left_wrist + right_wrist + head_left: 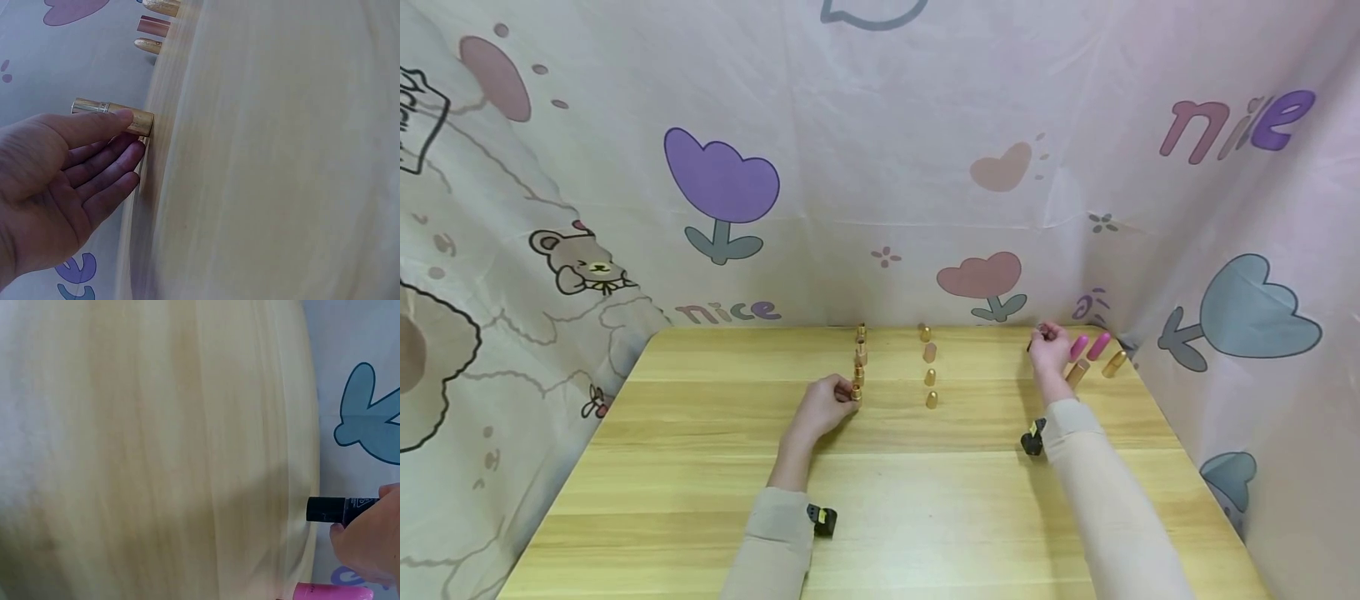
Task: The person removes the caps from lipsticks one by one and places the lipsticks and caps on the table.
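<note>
My left hand (pixel 826 406) pinches a gold lipstick tube (pixel 142 122) that stands upright on the table, thumb on one side and fingers on the other. This tube is the nearest in a row of several gold lipstick tubes (pixel 861 355). To the right of them runs a second row of gold, bullet-shaped caps (pixel 932 400), with a pinkish-tan one (pixel 930 353) among them. At the back right, my right hand (pixel 1049 348) grips a black lipstick-like tube (pixel 326 509), its lower end at the tabletop. Much of that tube is hidden by the hand.
Beside the right hand stand two pink tubes (pixel 1101 346), a tan-gold tube (pixel 1077 372) and a gold tube (pixel 1115 364). The wooden table (pixel 887 517) meets a printed curtain (pixel 850 167) at its back and sides. Each wrist wears a small black camera (pixel 823 522).
</note>
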`<state>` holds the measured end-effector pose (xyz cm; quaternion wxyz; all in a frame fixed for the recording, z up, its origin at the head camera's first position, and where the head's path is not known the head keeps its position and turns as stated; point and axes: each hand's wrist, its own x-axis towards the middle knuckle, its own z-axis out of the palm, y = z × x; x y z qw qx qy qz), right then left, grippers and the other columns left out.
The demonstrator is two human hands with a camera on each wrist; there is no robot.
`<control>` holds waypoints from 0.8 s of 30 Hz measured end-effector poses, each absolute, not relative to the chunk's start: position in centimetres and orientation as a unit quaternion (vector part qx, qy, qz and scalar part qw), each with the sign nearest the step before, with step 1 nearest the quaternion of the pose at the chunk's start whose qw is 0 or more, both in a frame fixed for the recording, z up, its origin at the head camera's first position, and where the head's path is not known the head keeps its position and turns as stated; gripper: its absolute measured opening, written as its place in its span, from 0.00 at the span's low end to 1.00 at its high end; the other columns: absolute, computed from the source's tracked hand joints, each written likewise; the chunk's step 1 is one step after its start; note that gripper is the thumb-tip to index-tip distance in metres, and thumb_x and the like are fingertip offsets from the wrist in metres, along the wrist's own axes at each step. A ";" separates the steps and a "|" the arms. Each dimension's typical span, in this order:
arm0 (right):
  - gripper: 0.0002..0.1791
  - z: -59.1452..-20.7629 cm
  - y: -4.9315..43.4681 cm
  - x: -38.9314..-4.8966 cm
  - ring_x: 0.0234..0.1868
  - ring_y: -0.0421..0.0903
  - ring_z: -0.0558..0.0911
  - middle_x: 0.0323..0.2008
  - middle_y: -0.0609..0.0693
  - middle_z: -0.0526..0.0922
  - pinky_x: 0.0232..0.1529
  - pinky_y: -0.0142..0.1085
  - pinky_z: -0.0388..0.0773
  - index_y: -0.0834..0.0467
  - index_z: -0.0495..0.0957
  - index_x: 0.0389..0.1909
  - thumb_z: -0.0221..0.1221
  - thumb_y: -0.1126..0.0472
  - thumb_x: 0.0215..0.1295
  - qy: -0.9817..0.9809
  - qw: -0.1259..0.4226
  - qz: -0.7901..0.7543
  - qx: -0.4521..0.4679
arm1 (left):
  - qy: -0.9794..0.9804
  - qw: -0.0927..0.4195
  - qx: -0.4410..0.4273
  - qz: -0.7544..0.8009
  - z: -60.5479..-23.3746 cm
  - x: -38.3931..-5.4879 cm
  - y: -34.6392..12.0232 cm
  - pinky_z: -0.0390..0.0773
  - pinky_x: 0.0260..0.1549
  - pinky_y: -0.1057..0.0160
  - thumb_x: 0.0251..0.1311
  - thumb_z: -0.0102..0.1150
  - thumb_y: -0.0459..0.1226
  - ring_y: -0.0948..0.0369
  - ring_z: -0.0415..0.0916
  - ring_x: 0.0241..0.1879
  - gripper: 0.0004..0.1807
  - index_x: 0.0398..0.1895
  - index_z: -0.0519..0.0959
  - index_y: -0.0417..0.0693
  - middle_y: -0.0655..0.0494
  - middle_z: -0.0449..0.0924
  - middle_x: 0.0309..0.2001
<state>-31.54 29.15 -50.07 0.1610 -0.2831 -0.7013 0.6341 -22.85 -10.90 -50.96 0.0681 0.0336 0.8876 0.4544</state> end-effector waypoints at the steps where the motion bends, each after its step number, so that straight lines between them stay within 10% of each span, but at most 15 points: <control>1: 0.26 -50.1 29.1 -31.5 0.70 0.50 0.73 0.58 0.48 0.74 0.78 0.36 0.73 0.64 0.66 0.76 0.53 0.67 0.81 -0.702 0.163 0.634 -0.281 | 0.888 0.067 0.034 0.454 -51.0 -22.9 -10.9 0.90 0.53 0.54 0.63 0.73 0.29 0.54 0.86 0.45 0.12 0.47 0.83 0.37 0.45 0.88 0.45; 24: 0.27 -49.7 26.9 -29.3 0.69 0.49 0.75 0.72 0.61 0.74 0.79 0.36 0.72 0.66 0.65 0.76 0.54 0.64 0.83 -0.657 0.172 0.698 -0.228 | 0.873 0.067 0.027 0.482 -51.4 -22.4 -11.0 0.81 0.69 0.44 0.64 0.72 0.30 0.43 0.82 0.62 0.28 0.65 0.76 0.32 0.38 0.84 0.59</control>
